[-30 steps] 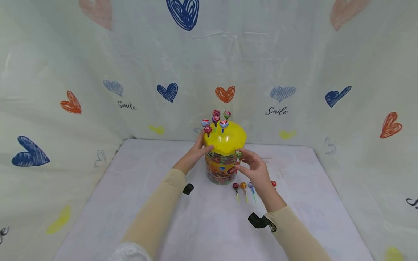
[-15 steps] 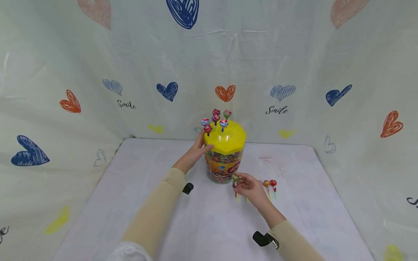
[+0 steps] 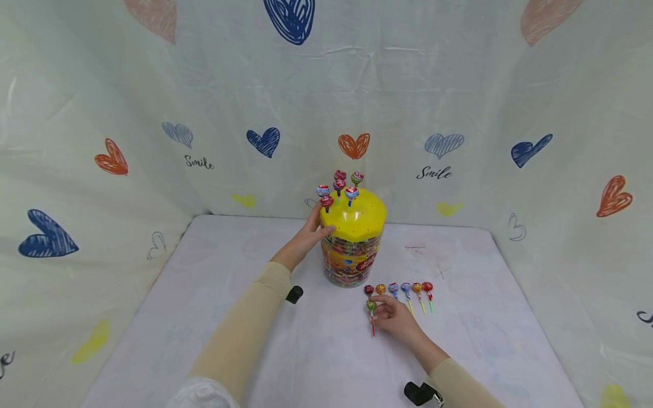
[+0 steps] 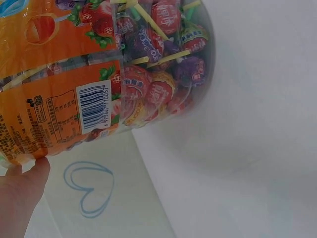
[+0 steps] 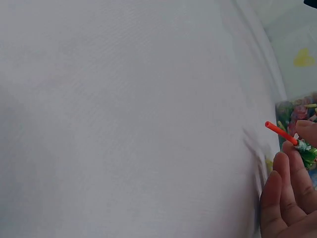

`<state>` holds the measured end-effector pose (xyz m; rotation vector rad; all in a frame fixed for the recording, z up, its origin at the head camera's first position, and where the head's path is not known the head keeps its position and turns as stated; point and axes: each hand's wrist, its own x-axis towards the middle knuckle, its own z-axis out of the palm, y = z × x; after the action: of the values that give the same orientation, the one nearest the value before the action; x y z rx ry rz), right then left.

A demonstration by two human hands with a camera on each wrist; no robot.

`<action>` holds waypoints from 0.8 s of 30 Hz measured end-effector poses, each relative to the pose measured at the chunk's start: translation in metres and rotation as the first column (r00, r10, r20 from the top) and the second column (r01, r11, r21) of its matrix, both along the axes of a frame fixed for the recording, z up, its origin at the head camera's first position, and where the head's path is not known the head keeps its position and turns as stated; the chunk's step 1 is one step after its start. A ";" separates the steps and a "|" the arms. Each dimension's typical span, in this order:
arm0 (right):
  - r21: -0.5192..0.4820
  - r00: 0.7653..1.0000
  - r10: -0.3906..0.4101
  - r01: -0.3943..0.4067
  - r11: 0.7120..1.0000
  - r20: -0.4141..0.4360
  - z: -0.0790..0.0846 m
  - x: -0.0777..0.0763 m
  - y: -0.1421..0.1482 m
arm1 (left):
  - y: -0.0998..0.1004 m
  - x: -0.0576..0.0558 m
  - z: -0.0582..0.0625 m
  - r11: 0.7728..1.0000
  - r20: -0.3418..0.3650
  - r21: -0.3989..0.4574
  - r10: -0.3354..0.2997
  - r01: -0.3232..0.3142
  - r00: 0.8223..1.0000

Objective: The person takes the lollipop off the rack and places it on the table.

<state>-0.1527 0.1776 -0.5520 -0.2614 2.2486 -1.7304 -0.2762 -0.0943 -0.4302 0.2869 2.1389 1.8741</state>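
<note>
A clear jar of wrapped lollipops (image 3: 347, 263) with a yellow lid (image 3: 357, 218) stands upright on the table. My left hand (image 3: 305, 241) holds its left side near the lid, the thumb at the lid's front edge. In the left wrist view, fingertips (image 4: 40, 166) touch the jar's orange label (image 4: 54, 119). Several lollipops (image 3: 351, 194) stick up from the lid's back left. My right hand (image 3: 399, 322) pinches a green-wrapped lollipop (image 3: 371, 306) with a red stick (image 5: 281, 133), low over the table in front of the jar.
Several lollipops (image 3: 417, 288) lie in a row on the white table (image 3: 229, 317), right of the jar. My right hand partly covers the row's left part. A curtain with printed hearts (image 3: 354, 146) hangs behind the table and at both sides.
My right hand has moved from the lid's right front edge down toward me with the green lollipop, to just before the row's left end. My left hand stays on the jar.
</note>
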 end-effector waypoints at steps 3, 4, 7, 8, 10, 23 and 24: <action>0.014 1.000 0.004 -0.003 1.000 -0.012 -0.003 0.005 0.002 | 0.000 0.001 0.000 1.000 0.007 -0.005 0.007 -0.007 1.000; 0.020 1.000 0.000 0.000 1.000 -0.016 -0.004 0.006 0.002 | 0.000 0.001 -0.001 1.000 0.009 -0.005 0.008 -0.008 1.000; 0.037 0.999 -0.001 0.002 0.999 -0.033 -0.006 0.010 0.004 | 0.000 0.001 -0.002 1.000 0.012 -0.004 0.012 -0.012 1.000; 0.053 0.999 0.000 0.001 0.999 -0.036 -0.007 0.010 0.004 | -0.001 0.001 -0.002 1.000 0.011 -0.002 0.011 -0.011 1.000; 0.079 0.999 0.008 -0.006 0.997 -0.036 -0.009 0.012 0.004 | -0.001 0.000 -0.003 1.000 0.009 0.001 0.009 -0.009 1.000; 0.204 0.998 0.040 -0.032 0.978 -0.038 -0.008 0.015 0.003 | 0.002 0.001 0.002 0.999 -0.009 0.032 0.012 -0.012 1.000; 0.208 0.998 0.048 -0.040 0.977 -0.035 -0.007 0.015 0.004 | 0.003 0.001 0.002 0.999 -0.012 0.032 0.012 -0.011 1.000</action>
<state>-0.1375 0.1813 -0.5593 -0.2986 2.4092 -1.4670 -0.2753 -0.0916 -0.4284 0.2942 2.1248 1.9192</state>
